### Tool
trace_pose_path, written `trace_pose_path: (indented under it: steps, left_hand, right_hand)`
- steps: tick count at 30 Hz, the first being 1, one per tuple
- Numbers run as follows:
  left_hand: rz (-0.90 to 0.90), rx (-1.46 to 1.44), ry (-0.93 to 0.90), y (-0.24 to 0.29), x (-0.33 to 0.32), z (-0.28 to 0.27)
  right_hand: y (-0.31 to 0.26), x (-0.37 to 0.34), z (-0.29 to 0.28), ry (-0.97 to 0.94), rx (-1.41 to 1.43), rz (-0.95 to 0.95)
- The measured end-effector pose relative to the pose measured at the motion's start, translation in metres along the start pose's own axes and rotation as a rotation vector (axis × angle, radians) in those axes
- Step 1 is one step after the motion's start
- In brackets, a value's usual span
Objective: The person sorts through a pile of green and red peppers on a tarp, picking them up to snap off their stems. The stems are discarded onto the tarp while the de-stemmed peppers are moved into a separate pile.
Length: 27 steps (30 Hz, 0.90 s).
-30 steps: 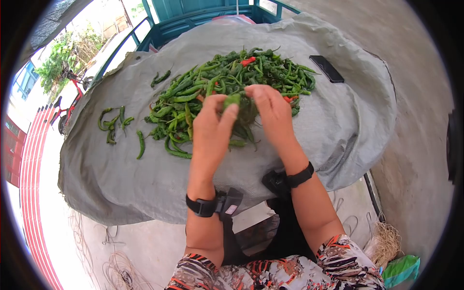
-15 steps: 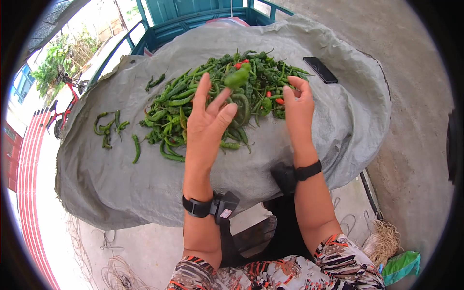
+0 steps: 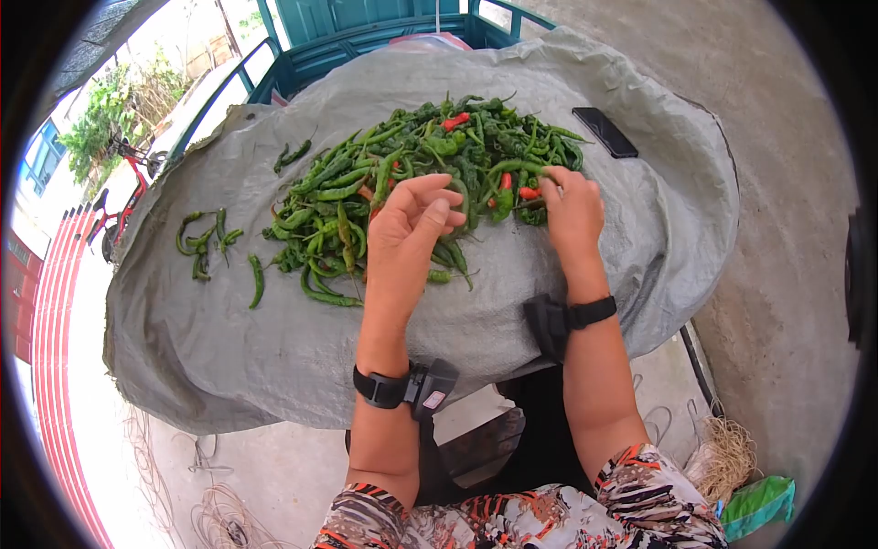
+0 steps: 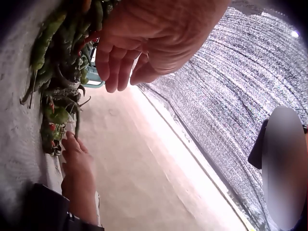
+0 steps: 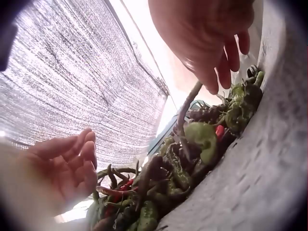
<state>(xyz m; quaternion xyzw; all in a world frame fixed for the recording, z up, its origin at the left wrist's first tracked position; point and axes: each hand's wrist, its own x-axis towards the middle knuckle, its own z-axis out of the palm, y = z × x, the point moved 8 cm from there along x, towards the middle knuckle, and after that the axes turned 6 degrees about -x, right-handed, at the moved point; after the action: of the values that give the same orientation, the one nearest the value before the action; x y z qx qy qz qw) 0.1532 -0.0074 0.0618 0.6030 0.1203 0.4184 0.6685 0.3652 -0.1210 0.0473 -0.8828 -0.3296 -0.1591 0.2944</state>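
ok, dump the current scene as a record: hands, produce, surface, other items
left hand: above the near side of the pile, fingers loosely curled, holding nothing
right hand: pinches one end of a long green chili pepper
chili pile: mostly green, a few red
strays: small chili cluster and single green chili, left of the pile
surface: wrinkled grey sheet
phone: black smartphone, lying on the sheet, right of the pile
background: teal metal cargo bed beyond the sheet

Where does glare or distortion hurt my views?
Head: fisheye bowing, dark corners, pale ground washed out at left; left wrist: grainy glare on silvery streaked sheeting; right wrist: whitish haze near the bare left hand, heaped long green peppers mostly shaded.
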Motion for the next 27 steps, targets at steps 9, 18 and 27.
trace_pose_path:
  steps: [9, 18, 27]
  left_hand:
    - [-0.089, 0.059, 0.081, -0.003, -0.002, 0.002]
    - [-0.015, -0.062, 0.239, -0.004, -0.003, -0.023]
    - [-0.108, 0.028, 0.262, 0.001, 0.004, -0.019]
  right_hand:
    - [-0.049, -0.023, -0.01, -0.035, 0.6, -0.153]
    - [-0.073, -0.038, -0.015, -0.141, 0.357, -0.351]
    - [-0.002, -0.024, 0.016, -0.2, 0.012, -0.254]
